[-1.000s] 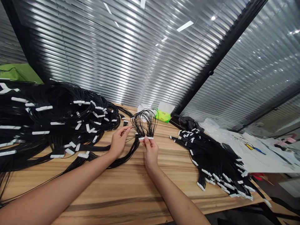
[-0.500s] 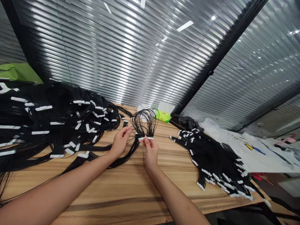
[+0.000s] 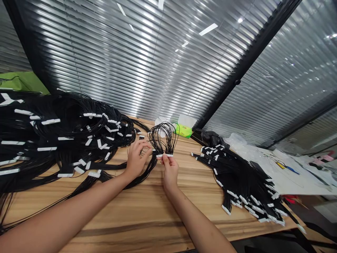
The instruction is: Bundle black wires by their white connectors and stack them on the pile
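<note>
A white wire connector [image 3: 170, 155] is pinched between the thumb and fingers of my right hand [image 3: 170, 172]. From it a bundle of thin black wires [image 3: 164, 135] rises and arches over in a loop. Just left of the loop is my left hand [image 3: 137, 158], its fingers and thumb curled around a few thin black wires; the fingertips partly hide how firmly they grip. Behind and below that hand, a thicker strand of black wires [image 3: 147, 172] curves down onto the wooden table [image 3: 147, 214].
A large heap of black wire harnesses [image 3: 71, 105] with white connectors fills the left side. Another harness pile [image 3: 244, 182] lies on the right. A green packet [image 3: 184, 130] stands behind the loop. Clear plastic bags [image 3: 238, 144] and a blue-and-yellow tool [image 3: 286, 167] are farther right.
My left hand has shifted slightly; its fingers went from a fingertip pinch beside the loop to a rounder curl around thin wires. My right hand stays on the connector.
</note>
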Available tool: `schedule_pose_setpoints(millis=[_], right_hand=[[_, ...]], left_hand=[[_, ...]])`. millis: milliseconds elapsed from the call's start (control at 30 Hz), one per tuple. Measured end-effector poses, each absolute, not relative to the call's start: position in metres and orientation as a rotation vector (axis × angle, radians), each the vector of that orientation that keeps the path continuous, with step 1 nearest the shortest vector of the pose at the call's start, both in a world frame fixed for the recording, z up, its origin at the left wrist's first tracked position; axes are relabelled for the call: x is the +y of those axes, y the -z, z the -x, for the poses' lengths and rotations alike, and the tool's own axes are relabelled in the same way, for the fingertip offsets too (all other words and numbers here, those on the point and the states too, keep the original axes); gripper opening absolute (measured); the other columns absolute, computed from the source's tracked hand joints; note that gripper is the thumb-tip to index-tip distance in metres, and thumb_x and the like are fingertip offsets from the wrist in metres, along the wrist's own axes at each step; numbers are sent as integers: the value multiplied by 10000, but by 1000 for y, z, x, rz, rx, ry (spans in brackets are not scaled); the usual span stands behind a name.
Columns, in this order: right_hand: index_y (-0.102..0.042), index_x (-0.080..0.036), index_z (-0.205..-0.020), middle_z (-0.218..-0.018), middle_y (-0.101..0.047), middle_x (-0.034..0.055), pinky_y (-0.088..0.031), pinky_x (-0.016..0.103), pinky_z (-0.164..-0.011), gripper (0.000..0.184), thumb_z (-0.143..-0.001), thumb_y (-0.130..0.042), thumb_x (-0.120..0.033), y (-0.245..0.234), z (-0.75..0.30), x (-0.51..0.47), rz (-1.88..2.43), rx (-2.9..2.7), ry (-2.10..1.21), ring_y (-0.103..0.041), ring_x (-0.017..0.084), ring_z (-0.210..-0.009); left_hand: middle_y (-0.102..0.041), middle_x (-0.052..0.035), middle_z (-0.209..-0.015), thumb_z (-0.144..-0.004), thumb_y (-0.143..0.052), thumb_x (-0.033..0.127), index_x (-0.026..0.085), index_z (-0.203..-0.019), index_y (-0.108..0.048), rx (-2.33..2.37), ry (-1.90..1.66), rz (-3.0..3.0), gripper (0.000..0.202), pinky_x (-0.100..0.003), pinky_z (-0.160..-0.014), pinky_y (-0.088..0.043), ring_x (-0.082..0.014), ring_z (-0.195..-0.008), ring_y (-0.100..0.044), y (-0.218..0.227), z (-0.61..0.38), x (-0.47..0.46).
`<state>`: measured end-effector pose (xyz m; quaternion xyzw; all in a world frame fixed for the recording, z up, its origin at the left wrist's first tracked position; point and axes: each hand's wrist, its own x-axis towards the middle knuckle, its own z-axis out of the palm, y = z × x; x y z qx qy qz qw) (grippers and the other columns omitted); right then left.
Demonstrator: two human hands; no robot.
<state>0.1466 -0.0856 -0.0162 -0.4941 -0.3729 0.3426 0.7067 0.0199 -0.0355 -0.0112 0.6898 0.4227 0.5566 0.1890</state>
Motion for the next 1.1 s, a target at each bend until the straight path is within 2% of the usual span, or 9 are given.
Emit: schedule_pose_setpoints(millis=[67, 167, 633, 867, 1100], right_hand=[[-657, -140, -729, -691, -672, 39, -402, 268, -666, 291, -749, -649, -431, 16, -147, -85, 1092, -824, -771, -521, 136, -645], [-652, -143, -717, -696, -671, 36, -398, 266, -672, 275, -751, -651, -416, 16, -147, -86, 1092, -824, -776, -520, 135, -649], [-654, -146, -695, -695, -668, 42, -413, 269, -668, 303, -771, -618, -437, 18, -147, -86, 1121, -898, -709, -540, 146, -661], [-662, -145, -691, -654, -640, 32, -411, 265, -651, 318, -771, -615, -450, 18, -146, -86, 1158, -919, -680, -532, 148, -654], [-665, -143, -710, -693, -659, 37, -409, 269, -680, 293, -767, -628, -427, 23, -147, -84, 1129, -895, -705, -536, 146, -674]], left_hand=[[-680, -23, -965, -843, -579, 346, 253, -828, -661, 1140, -1497, -1991, 125, -382, -950, -324, -224, -998, -554, 9, -20, -38], [-701, -16, -910, -849, -573, 357, 256, -832, -681, 1072, -1458, -1981, 149, -363, -914, -360, -213, -935, -589, 10, -20, -37], [-695, -29, -830, -791, -645, 341, 205, -782, -700, 875, -1502, -1766, 147, -318, -811, -476, -184, -828, -623, 13, -21, -32], [-711, -43, -848, -766, -660, 312, 200, -774, -722, 913, -1412, -1684, 128, -315, -819, -489, -190, -849, -637, 13, -25, -37], [-727, -58, -853, -728, -690, 350, 194, -769, -736, 931, -1398, -1604, 169, -335, -824, -501, -209, -853, -652, 17, -25, -33]])
